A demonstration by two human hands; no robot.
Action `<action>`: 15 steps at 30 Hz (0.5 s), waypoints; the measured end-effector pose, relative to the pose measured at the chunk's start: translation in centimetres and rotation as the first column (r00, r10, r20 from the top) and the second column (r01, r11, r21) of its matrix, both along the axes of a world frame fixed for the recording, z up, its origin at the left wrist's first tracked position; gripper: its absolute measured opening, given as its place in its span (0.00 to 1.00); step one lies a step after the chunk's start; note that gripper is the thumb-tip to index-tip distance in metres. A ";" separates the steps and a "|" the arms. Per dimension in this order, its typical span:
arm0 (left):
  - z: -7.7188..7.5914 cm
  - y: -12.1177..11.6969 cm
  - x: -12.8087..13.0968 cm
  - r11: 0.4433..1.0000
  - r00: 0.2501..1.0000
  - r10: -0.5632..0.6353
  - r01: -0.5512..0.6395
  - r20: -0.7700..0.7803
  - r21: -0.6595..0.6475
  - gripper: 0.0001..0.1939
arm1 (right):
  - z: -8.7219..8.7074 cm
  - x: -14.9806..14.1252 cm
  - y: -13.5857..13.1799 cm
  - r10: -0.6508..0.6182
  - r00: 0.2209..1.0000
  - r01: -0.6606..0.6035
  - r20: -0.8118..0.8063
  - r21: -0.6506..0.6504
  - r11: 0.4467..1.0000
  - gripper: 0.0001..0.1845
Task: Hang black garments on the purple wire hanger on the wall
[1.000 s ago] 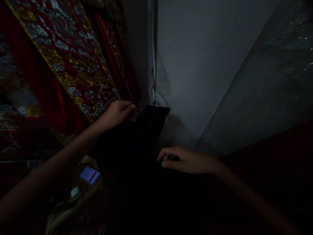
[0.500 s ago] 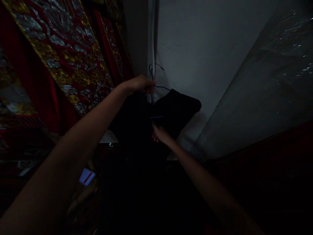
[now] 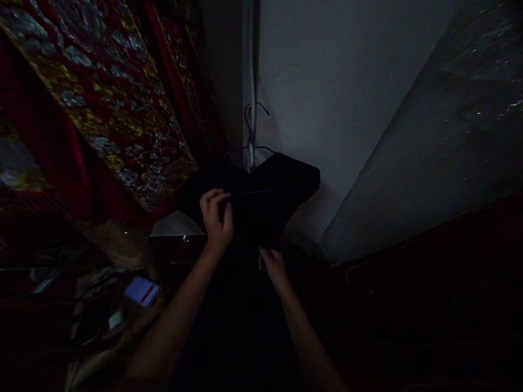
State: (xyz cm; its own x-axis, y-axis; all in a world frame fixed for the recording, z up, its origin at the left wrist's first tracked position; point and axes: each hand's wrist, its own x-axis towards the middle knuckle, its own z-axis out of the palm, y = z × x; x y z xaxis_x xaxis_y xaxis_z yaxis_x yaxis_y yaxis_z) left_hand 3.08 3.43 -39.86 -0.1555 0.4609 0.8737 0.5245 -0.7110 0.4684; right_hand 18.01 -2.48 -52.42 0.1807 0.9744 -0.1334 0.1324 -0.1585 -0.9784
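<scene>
A black garment (image 3: 298, 174) hangs on a thin purple wire hanger (image 3: 250, 130), its front parted at the neck so that the hanger's lower bar shows. My left hand (image 3: 217, 220) is at the garment's left front, fingers bent and apart from the thumb, with nothing visible in it. Lower down on the other side, my right hand (image 3: 273, 267) has its thumb and fingers closed at the front of the garment. The dark cloth hides exactly where the fingers meet it.
A pale pipe or cable (image 3: 252, 60) runs down the wall (image 3: 327, 81) behind the hanger. Red cloth with gold and silver embroidery (image 3: 118, 103) hangs at left. A lit phone (image 3: 142, 291) lies below it. Clear plastic sheeting (image 3: 441, 147) covers the right side.
My left hand has let go of the hanger and come down to the garment's left front. My right hand has moved lower along the garment. The view has shifted slightly.
</scene>
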 end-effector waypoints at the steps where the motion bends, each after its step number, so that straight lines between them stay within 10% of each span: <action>1: -3.2 -1.9 0.5 0.997 0.996 -0.036 0.041 0.084 -0.064 0.09 | 0.1 -0.4 -0.8 -0.030 0.998 0.032 -0.049 0.043 0.999 0.27; 6: -14.1 -8.6 3.2 0.771 0.889 -0.160 0.384 0.429 -0.509 0.18 | 1.8 -1.7 -2.7 0.011 0.991 0.010 -0.137 0.157 0.988 0.30; 15: -12.0 -8.5 2.6 0.720 0.914 -0.264 0.400 0.308 -0.568 0.10 | 4.0 -1.1 -3.6 0.154 0.978 -0.125 -0.138 0.196 0.973 0.23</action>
State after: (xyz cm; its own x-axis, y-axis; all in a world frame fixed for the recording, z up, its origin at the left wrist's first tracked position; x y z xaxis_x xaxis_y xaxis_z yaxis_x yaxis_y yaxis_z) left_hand 5.73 -5.07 -51.86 -0.0210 0.9338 0.3573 0.1615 -0.3495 0.9229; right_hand 16.96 -6.07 -48.42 0.0329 0.9988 0.0362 -0.0118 0.0366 -0.9993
